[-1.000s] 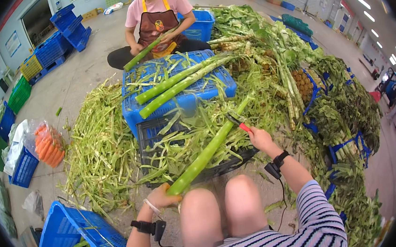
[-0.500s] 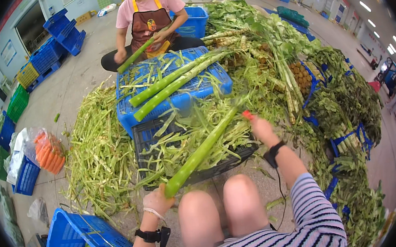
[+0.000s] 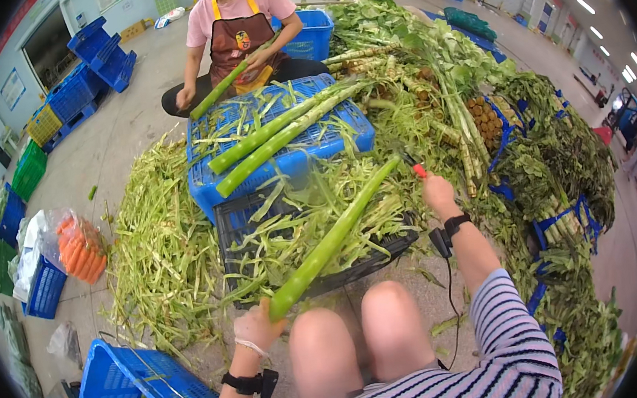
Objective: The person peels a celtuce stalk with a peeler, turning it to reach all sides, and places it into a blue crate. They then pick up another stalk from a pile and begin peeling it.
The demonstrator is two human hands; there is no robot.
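Observation:
My left hand [image 3: 260, 325] is closed round the near end of a peeled, bright green celtuce stem [image 3: 333, 239], which slants away to the right over a black crate [image 3: 363, 275] strewn with peelings. My right hand [image 3: 439, 193] grips the red handle of a peeler [image 3: 417, 168], just right of the stem's far tip; its head is blurred, and a small gap seems to lie between them. Beyond, two more celtuce stems [image 3: 258, 162] lie side by side on an upturned blue crate [image 3: 202, 183] scattered with strips of peel.
Across from me sits a co-worker [image 3: 240, 43] holding another stem. Peelings [image 3: 161, 258] heap up at left, near bagged carrots [image 3: 81, 254]. A blue crate [image 3: 97, 393] at lower left holds green stems. Leafy unpeeled stalks [image 3: 472, 132] and bundled greens [image 3: 550, 163] fill the right side.
My right hand has moved slightly up and right with the peeler, past the stem's far end. The stem's tip has shifted a little right and up; my left hand keeps its hold.

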